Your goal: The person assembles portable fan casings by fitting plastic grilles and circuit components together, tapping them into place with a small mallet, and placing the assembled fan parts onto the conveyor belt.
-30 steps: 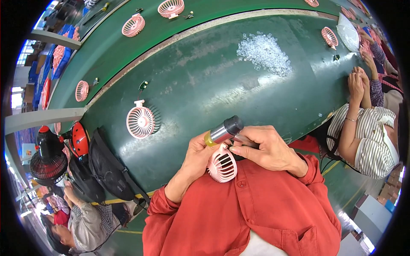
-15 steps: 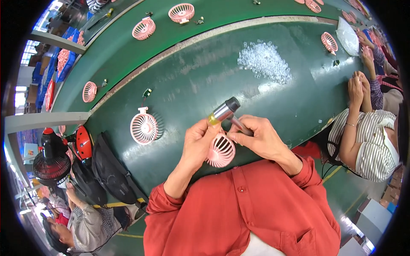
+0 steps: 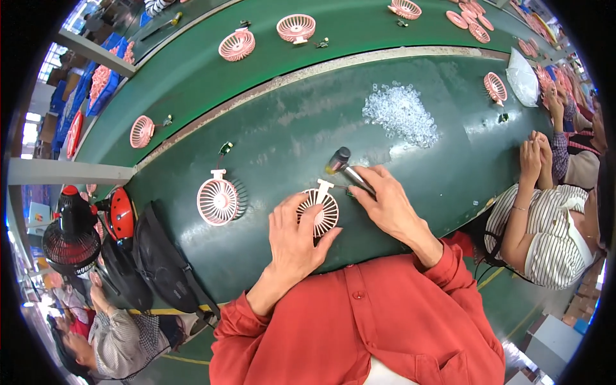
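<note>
A round pink plastic fan housing (image 3: 328,213) lies on the green work table below my chest, its short stem pointing away from me. My left hand (image 3: 290,236) is curved over its left and near side, fingers on the ribs and thumb apart at the near rim. In my right hand (image 3: 390,204) is a small hammer (image 3: 360,181), gripped by its handle. Its dark-ended head (image 3: 338,160) hangs past the housing's stem. A thin lead runs from the stem toward my right fingertips, where a small green piece is mostly hidden.
Another pink fan housing (image 3: 217,201) with a small circuit board (image 3: 226,148) lies to the left. Clear small plastic parts (image 3: 401,114) are heaped farther off. Beyond a raised edge, a green belt (image 3: 192,83) carries more housings. A co-worker in stripes (image 3: 545,224) sits at right.
The fan housing has been lowered onto the table, and my left hand has loosened from the hammer head to lie over it. My right hand keeps the hammer, its head now tilted left and slightly lower.
</note>
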Action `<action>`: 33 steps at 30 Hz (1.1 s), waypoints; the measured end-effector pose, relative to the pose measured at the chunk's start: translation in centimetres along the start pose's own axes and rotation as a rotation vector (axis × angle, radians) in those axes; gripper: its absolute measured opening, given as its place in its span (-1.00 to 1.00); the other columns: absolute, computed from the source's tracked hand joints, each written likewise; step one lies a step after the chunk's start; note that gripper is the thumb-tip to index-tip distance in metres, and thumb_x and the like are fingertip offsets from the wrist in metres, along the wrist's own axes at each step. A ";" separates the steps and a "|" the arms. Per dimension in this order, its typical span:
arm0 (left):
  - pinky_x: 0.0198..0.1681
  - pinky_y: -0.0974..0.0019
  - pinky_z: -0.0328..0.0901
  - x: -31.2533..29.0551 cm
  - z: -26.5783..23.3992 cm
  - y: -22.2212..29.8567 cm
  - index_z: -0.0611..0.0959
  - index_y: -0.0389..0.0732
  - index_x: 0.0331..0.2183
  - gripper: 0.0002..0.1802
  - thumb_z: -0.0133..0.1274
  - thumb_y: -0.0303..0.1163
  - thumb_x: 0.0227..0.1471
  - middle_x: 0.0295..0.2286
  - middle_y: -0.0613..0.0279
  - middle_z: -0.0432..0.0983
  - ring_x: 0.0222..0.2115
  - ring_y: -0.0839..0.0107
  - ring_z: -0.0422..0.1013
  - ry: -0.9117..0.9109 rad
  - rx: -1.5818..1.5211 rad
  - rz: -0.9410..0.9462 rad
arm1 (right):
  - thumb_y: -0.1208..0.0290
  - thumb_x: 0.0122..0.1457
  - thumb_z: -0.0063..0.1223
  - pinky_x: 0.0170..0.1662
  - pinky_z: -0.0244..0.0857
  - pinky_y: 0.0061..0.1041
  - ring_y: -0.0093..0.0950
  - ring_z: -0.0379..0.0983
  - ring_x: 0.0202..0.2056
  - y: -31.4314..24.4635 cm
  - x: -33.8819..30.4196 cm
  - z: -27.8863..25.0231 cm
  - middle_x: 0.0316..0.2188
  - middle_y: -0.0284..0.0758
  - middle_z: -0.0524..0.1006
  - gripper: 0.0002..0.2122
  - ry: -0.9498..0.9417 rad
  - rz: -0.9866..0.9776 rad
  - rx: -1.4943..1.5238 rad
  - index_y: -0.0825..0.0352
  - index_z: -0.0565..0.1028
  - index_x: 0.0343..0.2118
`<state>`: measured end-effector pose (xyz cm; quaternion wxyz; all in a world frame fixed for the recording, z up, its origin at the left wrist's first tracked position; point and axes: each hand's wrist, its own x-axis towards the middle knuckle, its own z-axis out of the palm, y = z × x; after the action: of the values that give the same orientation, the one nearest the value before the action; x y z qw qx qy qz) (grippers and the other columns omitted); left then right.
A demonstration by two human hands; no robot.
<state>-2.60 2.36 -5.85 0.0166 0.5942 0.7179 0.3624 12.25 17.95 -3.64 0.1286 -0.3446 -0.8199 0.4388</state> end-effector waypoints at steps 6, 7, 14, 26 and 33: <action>-0.09 0.06 0.29 -0.7 0.9 -0.7 0.57 -0.21 -0.14 -0.44 0.39 -0.35 -0.26 -0.10 0.01 0.38 -0.06 -0.04 0.35 0.023 -0.008 0.041 | 0.58 0.23 -0.01 -0.30 0.32 -0.31 -0.14 0.44 -0.39 -0.8 -1.1 -1.4 -0.35 -0.07 0.46 -0.70 0.207 -0.138 -0.021 0.45 0.40 0.03; -0.09 0.06 0.30 -0.9 1.0 -0.8 0.58 -0.22 -0.14 -0.45 0.39 -0.36 -0.26 -0.11 0.02 0.39 -0.05 -0.04 0.36 0.031 -0.012 0.039 | 0.65 0.19 0.02 -0.38 0.33 -0.34 -0.18 0.43 -0.47 -1.4 -1.2 -1.4 -0.44 -0.11 0.46 -0.69 0.302 -0.255 -0.058 0.47 0.41 0.01; -0.09 0.07 0.31 -1.1 1.5 -0.7 0.59 -0.28 -0.17 -0.47 0.39 -0.38 -0.26 -0.17 0.05 0.43 -0.05 -0.03 0.37 0.076 -0.015 0.063 | 0.57 0.20 0.00 -0.55 0.31 -0.21 -0.07 0.46 -0.53 -1.1 -2.9 1.5 -0.47 -0.08 0.48 -0.75 0.059 -0.256 -0.312 0.39 0.44 -0.05; -0.10 0.08 0.31 -1.0 1.4 -0.5 0.59 -0.25 -0.18 -0.48 0.39 -0.36 -0.24 -0.19 0.11 0.45 -0.05 -0.01 0.38 0.071 -0.006 0.041 | 0.54 0.22 0.01 -0.53 0.31 -0.28 -0.15 0.46 -0.53 -0.8 -2.4 1.7 -0.44 -0.10 0.50 -0.80 0.063 -0.249 -0.327 0.39 0.47 -0.11; -0.29 0.15 0.21 4.8 -2.6 -0.1 0.55 -0.20 -0.25 -0.59 0.29 -0.21 -0.11 -0.26 0.13 0.45 -0.26 0.16 0.38 -0.185 0.087 0.072 | 0.37 0.24 0.14 -0.55 0.11 -0.64 -0.76 0.23 -0.57 0.2 -1.3 -1.2 -0.61 -0.53 0.35 -0.79 0.161 0.161 0.378 0.43 0.50 -0.20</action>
<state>-5.31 5.19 -2.04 0.0442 0.6505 0.7066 0.2749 13.88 17.95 -2.99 0.2205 -0.4125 -0.6801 0.5644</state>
